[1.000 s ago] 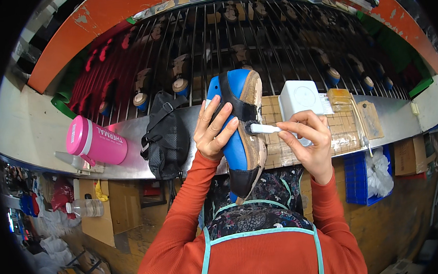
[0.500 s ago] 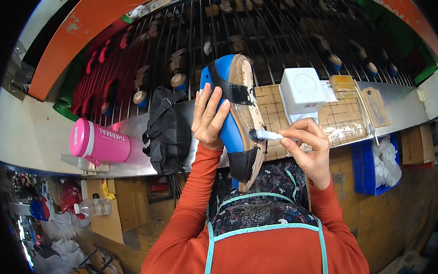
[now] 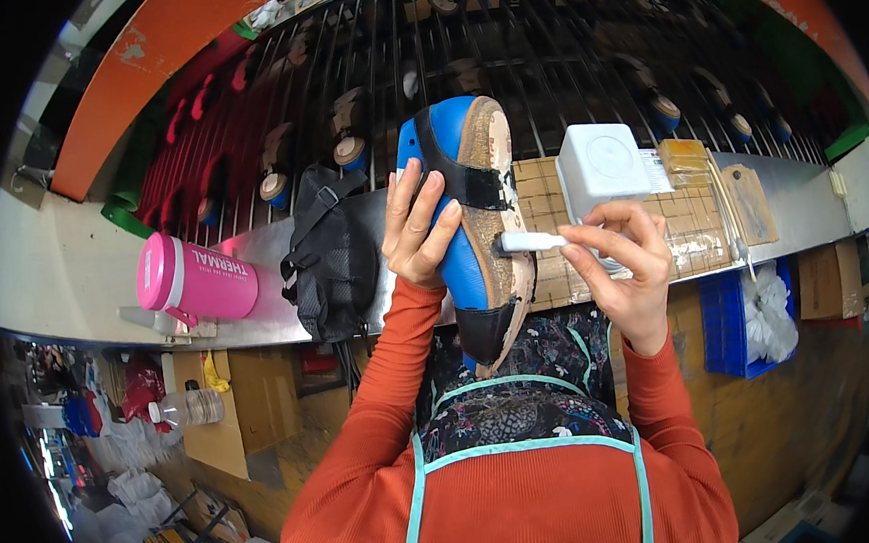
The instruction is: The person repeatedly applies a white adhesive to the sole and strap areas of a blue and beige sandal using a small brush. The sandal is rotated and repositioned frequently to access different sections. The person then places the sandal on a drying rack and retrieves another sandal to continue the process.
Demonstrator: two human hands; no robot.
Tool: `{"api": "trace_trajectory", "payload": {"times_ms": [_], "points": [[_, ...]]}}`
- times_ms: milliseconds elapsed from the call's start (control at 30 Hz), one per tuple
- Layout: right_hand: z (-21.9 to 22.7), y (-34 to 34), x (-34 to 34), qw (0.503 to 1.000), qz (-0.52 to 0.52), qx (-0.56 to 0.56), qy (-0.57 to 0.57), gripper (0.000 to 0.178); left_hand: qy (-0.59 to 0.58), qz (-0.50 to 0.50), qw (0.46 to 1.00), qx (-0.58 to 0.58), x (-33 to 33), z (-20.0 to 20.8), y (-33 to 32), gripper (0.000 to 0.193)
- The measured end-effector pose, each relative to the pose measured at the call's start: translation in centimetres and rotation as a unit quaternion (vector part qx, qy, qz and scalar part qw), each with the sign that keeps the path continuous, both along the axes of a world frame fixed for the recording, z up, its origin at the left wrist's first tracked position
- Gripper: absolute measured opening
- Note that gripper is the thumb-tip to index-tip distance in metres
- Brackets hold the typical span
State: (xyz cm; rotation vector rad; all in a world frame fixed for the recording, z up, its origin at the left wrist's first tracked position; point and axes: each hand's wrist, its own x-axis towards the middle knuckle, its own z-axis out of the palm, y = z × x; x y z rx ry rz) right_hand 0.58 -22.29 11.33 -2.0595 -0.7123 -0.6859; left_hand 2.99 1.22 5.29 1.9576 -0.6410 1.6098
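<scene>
My left hand [image 3: 416,231] is wrapped round the side of a blue shoe last [image 3: 461,255], holding it upright over my lap with its sole edge turned to the right. A sandal being built sits on the last, with a tan cork-like footbed [image 3: 498,258] and black straps [image 3: 471,186] folded over its edge. In my right hand [image 3: 630,264] is a slim white-handled brush [image 3: 535,240], pinched between thumb and fingers. Its dark tip meets the footbed's edge between the two black straps. Most of the last's far side is hidden.
A white square container [image 3: 602,162] stands on a taped cardboard sheet [image 3: 685,221], by an amber block [image 3: 684,162]. Left of the last lie a black bag [image 3: 329,258] and a pink thermal jug [image 3: 196,276]. Beyond, a rod conveyor [image 3: 542,76] carries several lasts. A blue crate [image 3: 725,328] is lower right.
The brush has moved up along the footbed's edge, from beside the lower strap to midway between the straps. My right hand has shifted up and slightly right; the last has moved slightly up.
</scene>
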Motion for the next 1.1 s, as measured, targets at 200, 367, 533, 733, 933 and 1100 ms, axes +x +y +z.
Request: {"api": "trace_trajectory", "payload": {"times_ms": [200,367,533,733,933,1100], "points": [[-0.8,0.0,-1.2,0.996,0.053,0.014,0.068,0.02,-0.005,0.016,1.0,-0.02,0.1,-0.3,0.3,0.03],[-1.8,0.4,-2.3,0.997,0.045,0.029,0.059,0.02,-0.002,0.025,0.999,-0.035,0.2,-0.5,0.4,0.029],[-1.8,0.4,-2.7,0.999,0.032,-0.003,-0.016,0.022,-0.009,0.024,0.998,-0.053,0.3,-0.4,0.2,0.03],[-2.7,1.5,-1.3,0.98,-0.07,0.128,0.134,0.017,0.0,0.048,0.996,-0.074,0.4,-0.9,-0.5,0.029],[-2.8,1.7,-3.0,0.946,0.043,0.212,0.242,0.014,0.031,0.094,0.989,-0.112,0.5,-2.0,-0.8,0.035],[-2.7,1.9,-3.6,0.945,0.059,0.211,0.242,0.015,0.066,0.127,0.983,-0.113,0.3,-2.5,-0.9,0.036]]}}
